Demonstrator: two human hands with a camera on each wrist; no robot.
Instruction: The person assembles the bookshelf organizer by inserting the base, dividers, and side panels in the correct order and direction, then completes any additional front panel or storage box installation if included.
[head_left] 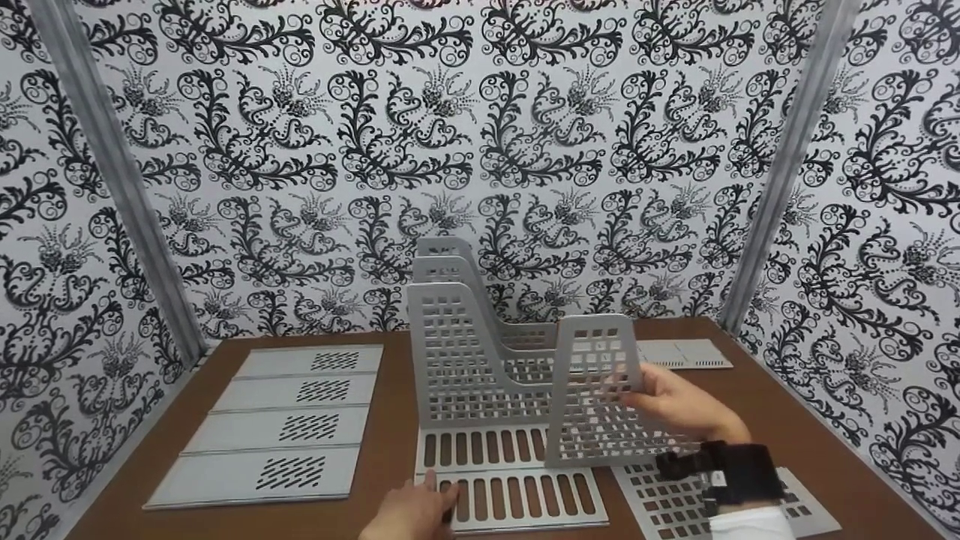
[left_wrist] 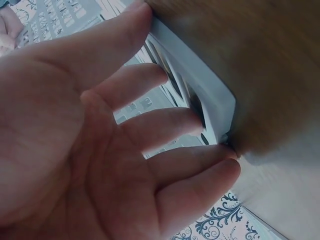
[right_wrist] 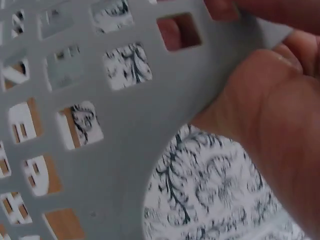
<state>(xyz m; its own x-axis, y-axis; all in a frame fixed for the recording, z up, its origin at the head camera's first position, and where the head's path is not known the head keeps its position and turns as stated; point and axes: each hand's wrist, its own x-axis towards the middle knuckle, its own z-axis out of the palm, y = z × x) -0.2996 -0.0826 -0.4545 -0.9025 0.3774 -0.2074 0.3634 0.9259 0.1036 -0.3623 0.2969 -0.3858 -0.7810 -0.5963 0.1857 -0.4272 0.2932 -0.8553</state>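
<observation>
Balance looks like the main risk, because the tapered mesh panel [head_left: 592,386] is held by one side only: the right hand [head_left: 686,405] pinches its right edge between thumb and fingers, one finger showing through the holes in the right wrist view. That panel stands roughly upright in front of the nearest standing divider [head_left: 486,352], near the right part of the slotted base [head_left: 540,522]; whether its lower edge touches the base I cannot tell. With so much of it away from the pinch, it could twist about that edge, and a swing backward would probably knock the divider and the similar ones behind. The left hand [head_left: 412,510] has its fingers spread, tips touching the base's near edge without wrapping round it, so the hold there seems light; a hard downward or sideways push from the right could make the base slide or tip on the counter [head_left: 390,420]. A fingertip near the slots might also get nipped if the piece shifts. On the right, the forearm hangs above a flat mesh sheet [head_left: 632,501], and a low elbow could drag it. The pale flat panels [head_left: 232,433] at left lie well apart and look safe.
</observation>
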